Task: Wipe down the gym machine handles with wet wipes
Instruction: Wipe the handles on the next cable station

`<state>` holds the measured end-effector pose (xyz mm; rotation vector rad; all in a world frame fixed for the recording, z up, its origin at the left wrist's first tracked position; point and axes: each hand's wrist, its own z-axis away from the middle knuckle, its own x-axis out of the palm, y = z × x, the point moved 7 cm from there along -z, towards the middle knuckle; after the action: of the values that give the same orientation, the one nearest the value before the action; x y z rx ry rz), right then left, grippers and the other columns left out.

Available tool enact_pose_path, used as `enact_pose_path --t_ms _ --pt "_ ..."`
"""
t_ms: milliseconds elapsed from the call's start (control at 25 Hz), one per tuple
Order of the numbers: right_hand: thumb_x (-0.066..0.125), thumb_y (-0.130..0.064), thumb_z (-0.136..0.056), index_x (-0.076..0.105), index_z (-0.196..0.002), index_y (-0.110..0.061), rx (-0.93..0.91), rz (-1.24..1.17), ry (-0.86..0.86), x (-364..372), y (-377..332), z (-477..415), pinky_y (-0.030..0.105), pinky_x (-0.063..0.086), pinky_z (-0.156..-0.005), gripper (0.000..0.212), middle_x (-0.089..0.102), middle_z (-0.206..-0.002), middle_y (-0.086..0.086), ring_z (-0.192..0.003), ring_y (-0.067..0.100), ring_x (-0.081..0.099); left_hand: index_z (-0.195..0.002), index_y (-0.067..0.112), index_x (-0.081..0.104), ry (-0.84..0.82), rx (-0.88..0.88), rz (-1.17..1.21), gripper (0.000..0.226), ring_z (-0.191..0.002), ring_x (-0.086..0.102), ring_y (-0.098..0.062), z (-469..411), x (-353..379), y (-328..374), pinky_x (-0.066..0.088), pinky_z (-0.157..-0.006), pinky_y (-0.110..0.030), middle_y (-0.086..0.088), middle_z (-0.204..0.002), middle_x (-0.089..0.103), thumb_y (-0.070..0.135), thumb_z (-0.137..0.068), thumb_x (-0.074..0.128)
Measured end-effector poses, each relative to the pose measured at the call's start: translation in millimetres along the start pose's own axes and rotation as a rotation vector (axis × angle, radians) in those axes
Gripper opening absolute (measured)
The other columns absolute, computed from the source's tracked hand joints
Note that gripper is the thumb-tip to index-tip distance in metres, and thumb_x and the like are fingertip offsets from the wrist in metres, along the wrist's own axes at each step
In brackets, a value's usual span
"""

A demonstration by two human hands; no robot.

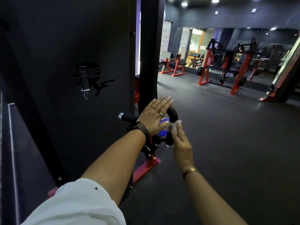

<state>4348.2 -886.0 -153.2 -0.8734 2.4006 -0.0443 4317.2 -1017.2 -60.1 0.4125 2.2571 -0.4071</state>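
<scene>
A black curved handle point(173, 113) with foam grips and chrome end caps sticks out from the machine at mid frame. My left hand point(155, 116) lies flat on top of it, fingers stretched out, and a blue round pack point(163, 129) shows under the palm; whether the hand holds it I cannot tell. My right hand point(181, 140) presses a white wet wipe point(175, 125) against the right bend of the handle. The handle's lower grip point(168, 140) is partly hidden behind my right fingers.
The machine's tall black shroud point(68, 78) with a cut-out logo fills the left. A black upright post point(148, 51) stands just behind the handle, above a red base foot point(146, 169). Red and black machines point(225, 65) stand far right across the dark rubber floor point(227, 143).
</scene>
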Motion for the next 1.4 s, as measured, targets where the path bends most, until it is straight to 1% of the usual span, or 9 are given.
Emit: enact_pose_path --t_ms 240,320,440,520,680,840,1000,1160,1400 --pt "0.064 0.021 -0.07 0.052 -0.136 -0.018 0.07 0.007 -0.31 26 27 64 0.029 0.052 -0.089 0.078 0.044 -0.145 0.001 -0.118 0.017 0.056 -0.152 0.017 0.017 -0.034 0.092 -0.115 0.077 -0.147 0.01 -0.019 -1 -2 -6 -0.004 -0.119 -0.032 -0.005 -0.159 0.016 0.044 -0.083 0.036" --pt "0.057 0.011 -0.081 0.061 -0.127 -0.017 0.461 -0.197 -0.228 24 58 60 0.015 0.043 -0.093 0.054 0.054 -0.133 -0.005 -0.113 0.009 0.056 -0.152 0.017 0.02 -0.025 0.178 -0.131 0.073 -0.147 0.015 -0.022 -3 -5 -5 0.001 -0.119 -0.035 -0.007 -0.158 0.019 0.045 -0.085 0.033" --pt "0.049 0.005 -0.084 0.069 -0.114 -0.007 1.351 -0.763 -0.033 39 95 77 0.026 0.054 -0.075 0.038 0.072 -0.102 0.006 -0.089 0.02 0.068 -0.15 0.028 0.016 -0.081 0.403 -0.232 0.067 -0.147 0.013 -0.025 -4 1 15 0.005 -0.119 -0.044 -0.004 -0.159 0.018 0.047 -0.087 0.028" --pt "0.039 0.013 -0.081 0.063 -0.114 0.005 1.55 -1.194 -0.127 55 69 71 0.028 0.057 -0.066 0.041 0.072 -0.093 0.01 -0.074 0.026 0.066 -0.151 0.028 0.021 -0.097 0.407 -0.244 0.066 -0.147 0.015 -0.025 -8 3 22 0.007 -0.119 -0.045 -0.003 -0.158 0.021 0.048 -0.088 0.026" --pt "0.028 -0.001 -0.086 0.049 -0.127 0.007 1.632 -1.56 -0.164 55 23 44 0.041 0.058 -0.071 0.047 0.062 -0.109 0.02 -0.084 0.036 0.063 -0.145 0.022 0.04 -0.077 0.339 -0.191 0.067 -0.143 0.026 -0.025 -10 3 26 0.01 -0.117 -0.044 -0.003 -0.152 0.037 0.049 -0.084 0.03" --pt "0.031 -0.037 -0.099 0.048 -0.129 0.007 1.74 -1.599 -0.087 65 12 39 0.046 0.057 -0.063 0.056 0.062 -0.112 0.024 -0.079 0.037 0.064 -0.142 0.021 0.045 -0.063 0.323 -0.173 0.067 -0.141 0.031 -0.025 -11 1 26 0.009 -0.116 -0.043 -0.003 -0.149 0.042 0.049 -0.082 0.033" --pt "0.031 -0.04 -0.099 0.045 -0.138 -0.003 1.761 -1.64 -0.092 64 21 40 0.043 0.059 -0.053 0.055 0.059 -0.106 0.016 -0.081 0.029 0.059 -0.143 0.022 0.043 -0.065 0.337 -0.183 0.068 -0.142 0.029 -0.024 -10 1 26 0.01 -0.117 -0.043 -0.003 -0.15 0.039 0.049 -0.082 0.032" --pt "0.03 -0.042 -0.099 0.05 -0.135 -0.009 1.626 -1.611 -0.11 70 20 27 0.049 0.055 -0.077 0.053 0.055 -0.129 0.013 -0.117 0.036 0.055 -0.143 0.022 0.043 -0.075 0.293 -0.176 0.069 -0.143 0.027 -0.023 -9 2 28 0.008 -0.118 -0.043 -0.002 -0.15 0.039 0.05 -0.081 0.032" --pt "0.04 -0.021 -0.099 0.055 -0.101 -0.003 1.616 -1.395 -0.381 62 18 28 0.032 0.057 -0.065 0.024 0.06 -0.087 0.013 -0.078 0.026 0.061 -0.142 0.023 0.044 -0.069 0.299 -0.14 0.066 -0.144 0.024 -0.023 -10 0 26 0.005 -0.117 -0.041 -0.002 -0.152 0.036 0.047 -0.082 0.031"
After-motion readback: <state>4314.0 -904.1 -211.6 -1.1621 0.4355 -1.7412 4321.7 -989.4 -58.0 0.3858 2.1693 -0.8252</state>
